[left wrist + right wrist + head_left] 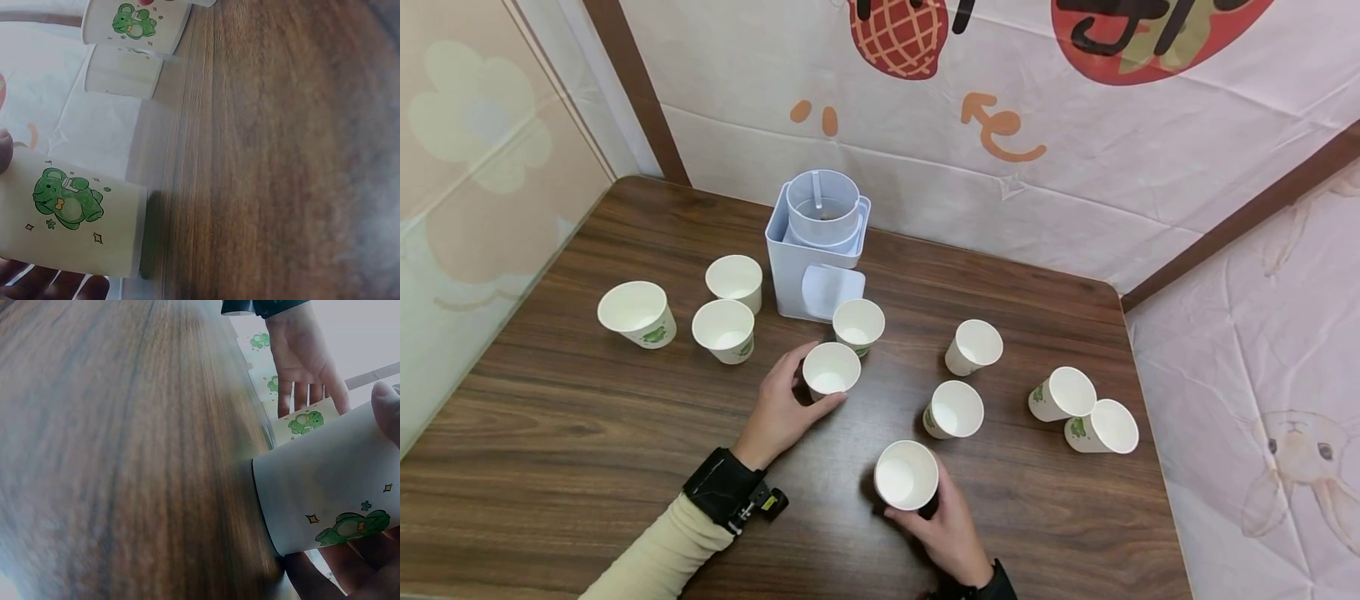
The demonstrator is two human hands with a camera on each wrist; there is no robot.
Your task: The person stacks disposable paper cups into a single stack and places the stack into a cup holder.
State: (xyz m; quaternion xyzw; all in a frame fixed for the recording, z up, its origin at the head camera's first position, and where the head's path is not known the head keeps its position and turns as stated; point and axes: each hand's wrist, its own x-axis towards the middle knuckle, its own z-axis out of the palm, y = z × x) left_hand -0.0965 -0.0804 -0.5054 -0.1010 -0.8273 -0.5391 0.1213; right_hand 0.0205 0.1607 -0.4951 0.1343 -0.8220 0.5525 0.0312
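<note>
My left hand holds a white paper cup at the middle of the table, thumb on its near side and fingers round its far side. Green bear print shows on this cup in the left wrist view. Nearer the front, my right hand grips a second paper cup from its right side. Both cups are upright, mouths facing up. In the right wrist view, a shadow lies under the base of the right-hand cup. Right behind the left-hand cup stands another paper cup.
A pale blue box-shaped device with a round top container stands at the back, near the wall sheet. Several paper cups stand left of it; others stand in pairs on the right. Wooden tabletop lies under everything.
</note>
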